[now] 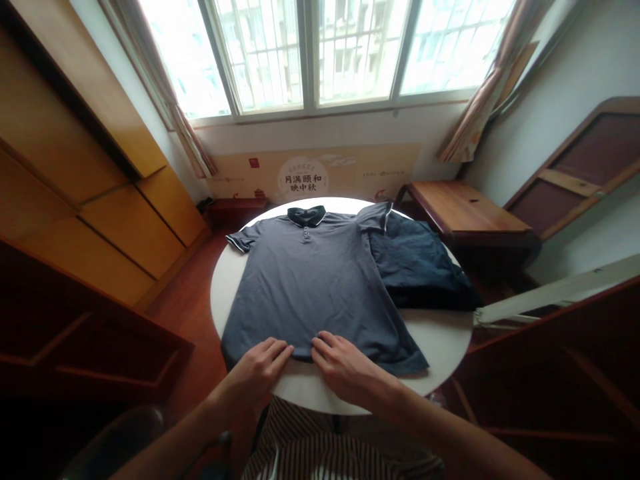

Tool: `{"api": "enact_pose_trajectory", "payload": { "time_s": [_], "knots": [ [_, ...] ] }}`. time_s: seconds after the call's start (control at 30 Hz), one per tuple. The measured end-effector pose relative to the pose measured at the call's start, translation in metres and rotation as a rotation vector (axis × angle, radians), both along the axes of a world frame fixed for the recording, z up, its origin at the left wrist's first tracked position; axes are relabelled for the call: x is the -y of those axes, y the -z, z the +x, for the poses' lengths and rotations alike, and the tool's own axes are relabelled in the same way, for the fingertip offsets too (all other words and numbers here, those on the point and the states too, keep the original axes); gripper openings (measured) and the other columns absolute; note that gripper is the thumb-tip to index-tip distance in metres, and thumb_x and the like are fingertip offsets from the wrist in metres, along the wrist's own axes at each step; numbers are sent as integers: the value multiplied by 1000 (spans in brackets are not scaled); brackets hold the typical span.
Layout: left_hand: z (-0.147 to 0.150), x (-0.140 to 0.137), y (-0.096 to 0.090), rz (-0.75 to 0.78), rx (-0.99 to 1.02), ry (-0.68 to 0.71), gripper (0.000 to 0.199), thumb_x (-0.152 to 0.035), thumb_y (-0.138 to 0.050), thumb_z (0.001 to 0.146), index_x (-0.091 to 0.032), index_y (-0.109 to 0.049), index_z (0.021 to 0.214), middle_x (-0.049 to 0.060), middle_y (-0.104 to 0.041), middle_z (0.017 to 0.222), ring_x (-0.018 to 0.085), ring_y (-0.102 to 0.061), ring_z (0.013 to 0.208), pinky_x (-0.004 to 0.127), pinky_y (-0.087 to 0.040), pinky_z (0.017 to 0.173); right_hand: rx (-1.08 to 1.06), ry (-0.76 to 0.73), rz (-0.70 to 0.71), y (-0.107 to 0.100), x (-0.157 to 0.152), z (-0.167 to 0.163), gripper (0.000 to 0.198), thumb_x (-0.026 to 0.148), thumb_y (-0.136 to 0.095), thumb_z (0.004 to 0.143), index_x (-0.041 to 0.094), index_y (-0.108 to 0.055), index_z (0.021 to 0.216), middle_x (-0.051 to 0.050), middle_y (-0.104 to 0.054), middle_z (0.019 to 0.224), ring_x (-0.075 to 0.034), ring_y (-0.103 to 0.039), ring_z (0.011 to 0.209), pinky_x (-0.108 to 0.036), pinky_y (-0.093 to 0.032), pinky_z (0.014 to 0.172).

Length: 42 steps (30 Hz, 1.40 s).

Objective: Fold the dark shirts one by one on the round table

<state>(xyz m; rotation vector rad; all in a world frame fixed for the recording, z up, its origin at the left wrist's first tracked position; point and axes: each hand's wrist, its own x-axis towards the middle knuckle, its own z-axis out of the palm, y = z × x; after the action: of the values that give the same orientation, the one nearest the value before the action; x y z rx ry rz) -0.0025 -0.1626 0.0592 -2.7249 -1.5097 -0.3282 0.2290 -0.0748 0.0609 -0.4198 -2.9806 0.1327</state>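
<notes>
A dark grey polo shirt (310, 280) lies spread out face up, its black collar at the far side and its hem toward me. Both of my hands are at the near hem, a short gap apart. My left hand (265, 360) is closed, with its fingers bent over the hem left of the middle. Just right of the middle, my right hand (336, 360) is likewise closed on the hem. The thumbs are mostly hidden. Partly under the shirt's right sleeve lies dark blue folded clothing (420, 260).
A round white table (320, 393) carries the clothes. Beyond it stand a wooden bench-like table (470, 207) at the right and a banner (350, 167) under the window. Yellow cabinets (130, 227) line the left; a dark wooden panel (565, 373) stands at the near right.
</notes>
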Motion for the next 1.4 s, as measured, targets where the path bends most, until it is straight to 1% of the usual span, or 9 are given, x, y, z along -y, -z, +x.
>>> {"api": "enact_pose_trajectory", "payload": {
  "time_s": [0.23,0.4,0.63,0.8,0.87,0.97,1.1,1.17,1.4],
  "knots": [
    [-1,-13,11,29,-19,-160,33,4,-40,83,-19,-58,99,7,-61,92,22,-62,85,36,-56,77,196,290,-6,-15,-19,32,45,1,-48,79,14,-58,121,-16,-60,122,-28,-56,104,-37,-50,75],
    [-6,-9,4,2,57,-97,22,-20,-55,91,-20,-55,113,10,-62,107,24,-63,92,40,-56,82,252,462,64,-17,-36,79,45,-3,-47,74,16,-62,113,-15,-64,112,-28,-59,97,-38,-49,75],
    [-32,15,1,-121,48,-70,50,-1,-49,85,-21,-53,130,9,-64,117,23,-62,107,40,-51,99,222,413,-17,-9,-35,136,34,-6,-48,68,18,-65,84,-10,-66,91,-23,-60,88,-33,-48,76],
    [-48,23,-17,-245,147,-187,43,-15,-54,89,-25,-56,130,7,-66,119,21,-64,105,32,-53,93,19,355,-274,-38,-43,143,16,16,-52,87,20,-67,86,-7,-66,87,-20,-62,80,-32,-49,73],
    [-63,3,-24,-213,280,-286,26,-27,-52,92,-23,-63,115,6,-70,103,19,-67,89,28,-55,83,-132,359,-398,-56,-75,139,22,31,-50,94,20,-68,90,-6,-67,86,-19,-63,77,-32,-50,73],
    [-101,-61,-33,-93,515,-554,24,-37,-52,89,-19,-67,93,5,-71,89,19,-68,80,27,-55,75,-391,516,-474,-76,-154,127,26,42,-57,90,18,-69,91,-8,-70,88,-20,-64,77,-31,-52,70],
    [-157,-172,-46,36,718,-1127,13,-25,-63,75,-16,-67,84,9,-73,93,24,-69,93,30,-54,85,-627,937,-612,-83,-268,103,23,30,-68,83,12,-66,97,-9,-67,87,-15,-62,66,-26,-53,59],
    [-177,-218,-50,55,749,-1242,14,-22,-65,72,-14,-65,83,13,-72,94,28,-68,99,33,-54,85,-703,1143,-625,-80,-307,91,28,28,-73,81,9,-64,100,-9,-65,86,-14,-59,61,-25,-52,53],
    [-202,-297,-33,-59,862,-1387,22,-14,-71,66,-9,-61,85,10,-68,73,24,-69,68,33,-57,57,-851,1381,-825,-58,-348,67,48,40,-87,68,10,-60,92,-3,-59,71,-14,-58,56,-24,-52,44]
  ]
}}
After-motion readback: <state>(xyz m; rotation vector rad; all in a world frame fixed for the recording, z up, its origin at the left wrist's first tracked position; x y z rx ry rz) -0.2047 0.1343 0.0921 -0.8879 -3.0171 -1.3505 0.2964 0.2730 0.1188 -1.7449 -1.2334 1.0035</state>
